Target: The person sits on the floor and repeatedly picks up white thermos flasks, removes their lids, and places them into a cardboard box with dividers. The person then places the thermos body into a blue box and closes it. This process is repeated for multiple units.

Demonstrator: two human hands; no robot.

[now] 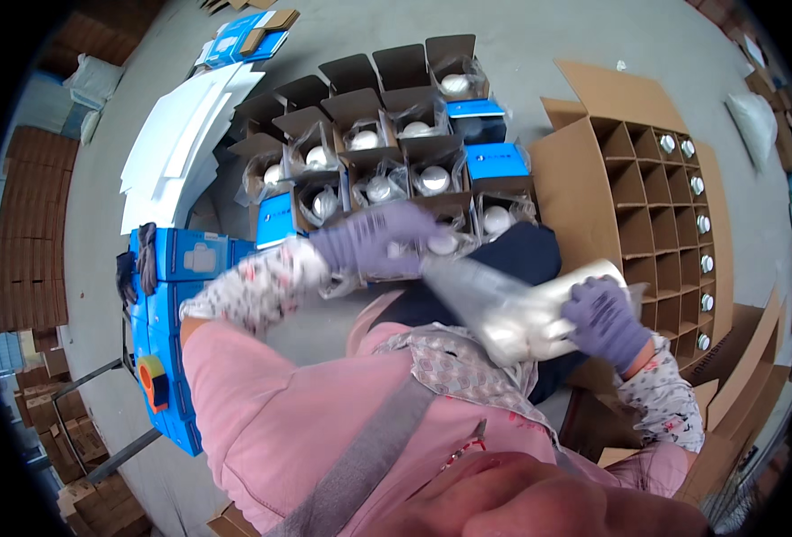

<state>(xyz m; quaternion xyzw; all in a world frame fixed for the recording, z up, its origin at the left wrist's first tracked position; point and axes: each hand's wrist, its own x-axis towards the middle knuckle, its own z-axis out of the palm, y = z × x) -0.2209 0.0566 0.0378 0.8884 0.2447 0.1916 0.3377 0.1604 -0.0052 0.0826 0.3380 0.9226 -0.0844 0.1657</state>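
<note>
My right hand (601, 322), in a purple glove, grips a white glossy object (537, 332) in clear plastic film, held above my lap. A blurred strip of clear film (466, 285) runs from it towards my left hand (389, 238). That hand, gloved alike and motion-blurred, hovers over the nearest open boxes; whether its fingers hold the film is unclear. Before me stand rows of open cartons (352, 74), several containing white round-topped items (434, 180) in clear plastic bags. Some boxes have shut blue lids (498, 161).
At right, a large divided cardboard carton (651, 194) holds several white-capped bottles (703, 224) along one side. White sheets (181, 141) are stacked at left. Blue boxes (168, 302) below them carry dark gloves (146, 258) and a tape roll (151, 379). Flattened cardboard (33, 221) is piled far left.
</note>
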